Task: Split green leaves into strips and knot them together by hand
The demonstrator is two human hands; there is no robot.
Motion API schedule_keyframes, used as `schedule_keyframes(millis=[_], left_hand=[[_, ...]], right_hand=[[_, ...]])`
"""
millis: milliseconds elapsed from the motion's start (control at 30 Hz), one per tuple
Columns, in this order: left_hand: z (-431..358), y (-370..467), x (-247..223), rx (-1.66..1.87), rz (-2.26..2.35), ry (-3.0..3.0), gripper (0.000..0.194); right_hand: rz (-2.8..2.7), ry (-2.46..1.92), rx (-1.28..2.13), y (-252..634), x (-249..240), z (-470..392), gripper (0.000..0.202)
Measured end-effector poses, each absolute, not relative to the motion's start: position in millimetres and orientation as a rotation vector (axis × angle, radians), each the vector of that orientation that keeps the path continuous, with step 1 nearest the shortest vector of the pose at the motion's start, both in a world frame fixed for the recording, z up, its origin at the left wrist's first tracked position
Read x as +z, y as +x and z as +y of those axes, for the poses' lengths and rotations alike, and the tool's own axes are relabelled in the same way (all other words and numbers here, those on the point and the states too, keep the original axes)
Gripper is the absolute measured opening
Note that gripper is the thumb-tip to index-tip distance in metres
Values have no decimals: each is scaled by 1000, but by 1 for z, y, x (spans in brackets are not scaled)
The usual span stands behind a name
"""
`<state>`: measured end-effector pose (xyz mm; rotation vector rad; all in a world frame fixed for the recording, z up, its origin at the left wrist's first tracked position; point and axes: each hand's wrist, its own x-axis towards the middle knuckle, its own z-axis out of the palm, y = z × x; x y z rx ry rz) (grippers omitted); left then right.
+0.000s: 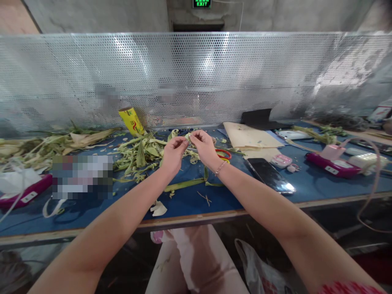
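My left hand [174, 153] and my right hand [203, 148] meet above the blue table [190, 206], fingertips pinched close together. Between them is a small pale green plant piece [188, 137], mostly covered by the fingers. A heap of cut green leaves and strips [143, 152] lies just left of my left hand. Next to my right wrist, red and yellow loops [224, 154] that look like scissor handles show partly behind the hand. Below the hands, a long flat green leaf [186, 184] rests on the table.
A yellow box [131, 121] leans by the perforated metal screen [196, 77]. To the right are a phone [271, 175], a pink earphone case [281, 161], brown paper [251, 135] and a purple power strip [333, 165]. Dry stalks [82, 141] lie at the left.
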<state>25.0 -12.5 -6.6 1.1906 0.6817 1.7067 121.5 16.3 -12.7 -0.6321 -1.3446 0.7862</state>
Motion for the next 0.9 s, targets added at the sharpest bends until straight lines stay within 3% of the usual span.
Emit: schedule_keyframes(millis=[267, 900], left_hand=[[-8, 20, -10, 1677, 664, 1145, 10], [-7, 20, -11, 1682, 725, 1131, 4]], right_hand=[[-1376, -612, 897, 125, -10, 17, 14], [-1470, -717, 606, 129, -7, 9, 9]])
